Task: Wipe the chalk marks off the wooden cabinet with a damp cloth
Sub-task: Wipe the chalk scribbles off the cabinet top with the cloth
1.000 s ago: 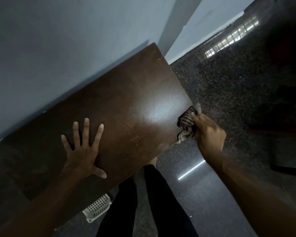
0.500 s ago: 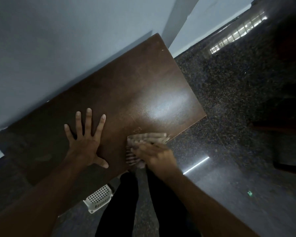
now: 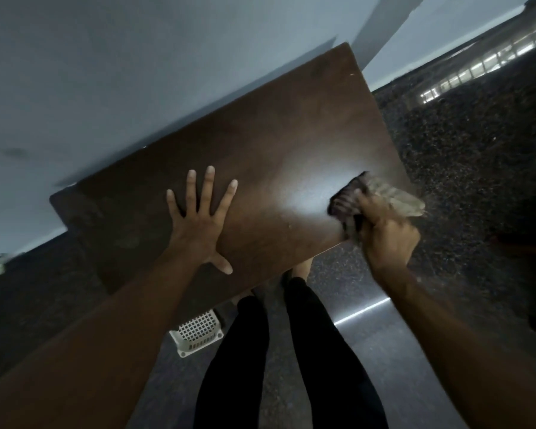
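the wiping step is in hand: the right hand (image 3: 387, 239) grips a bunched striped cloth (image 3: 345, 204), fingers clenched round it, and presses it on the cabinet (image 3: 260, 150) top near the corner at 3 o'clock of the view, with part of the cloth past the edge. the left hand (image 3: 198, 224) lies flat on the wood at 9 o'clock of the cloth, fingers straight and spread, holding nothing, probably bracing. the cabinet fills the middle of the view, against the pale wall (image 3: 136, 72) at 11 o'clock. its top is dark brown and glossy, with a bright sheen just beside the cloth; no clear chalk marks show, though the cloth is blurred. the next move likely calls for a firm, even pass toward 9 o'clock over any unwiped part.
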Tool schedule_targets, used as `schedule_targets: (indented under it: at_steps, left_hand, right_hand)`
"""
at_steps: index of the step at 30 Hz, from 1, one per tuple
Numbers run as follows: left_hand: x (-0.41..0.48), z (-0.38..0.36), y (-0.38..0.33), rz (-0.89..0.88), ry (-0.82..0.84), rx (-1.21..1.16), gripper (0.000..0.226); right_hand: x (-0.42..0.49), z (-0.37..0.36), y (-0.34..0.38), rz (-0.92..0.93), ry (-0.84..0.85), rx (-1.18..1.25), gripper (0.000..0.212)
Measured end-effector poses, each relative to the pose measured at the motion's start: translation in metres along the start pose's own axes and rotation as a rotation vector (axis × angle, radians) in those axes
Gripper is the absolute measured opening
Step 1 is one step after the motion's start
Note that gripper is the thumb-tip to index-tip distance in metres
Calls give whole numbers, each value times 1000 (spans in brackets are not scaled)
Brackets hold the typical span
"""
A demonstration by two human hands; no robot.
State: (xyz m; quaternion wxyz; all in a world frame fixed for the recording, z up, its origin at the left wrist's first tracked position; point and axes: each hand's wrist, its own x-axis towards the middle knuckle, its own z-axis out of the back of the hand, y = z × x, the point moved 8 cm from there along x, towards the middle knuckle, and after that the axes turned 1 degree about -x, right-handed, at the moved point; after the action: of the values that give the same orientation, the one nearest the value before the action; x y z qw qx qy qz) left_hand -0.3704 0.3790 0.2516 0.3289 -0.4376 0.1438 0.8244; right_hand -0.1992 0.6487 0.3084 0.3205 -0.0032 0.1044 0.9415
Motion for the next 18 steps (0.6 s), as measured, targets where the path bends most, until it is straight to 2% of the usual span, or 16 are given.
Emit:
schedule_targets:
  at_steps: [4,7,10,13,14,16,18]
  left_hand:
    - [-6,5,-2,-27,-106,8,174]
    - [-19,2,10,-108,-214,9,158]
    - [-45,-20,48,-190,-294,-89,123]
    - [-82,-46,116,-13,-454,-283,93]
    - [-93,-57,138,64,-485,-335,91]
    - [-111,-80,170,177,-503,-413,91]
    - [-122,-98,184,225,-492,-491,94]
  right_hand:
    - [-60,-41,110,291,129,90,42]
    - [-109,-65,196,536,240,162,51]
    - [-108,-60,215,661,245,221,41]
    - [-84,-47,198,839,233,130,38]
    - [-66,-45,186,811,251,93,38]
    - [-21,-36,161,615,261,-1,38]
    - [22,-16,138,387,149,11,39]
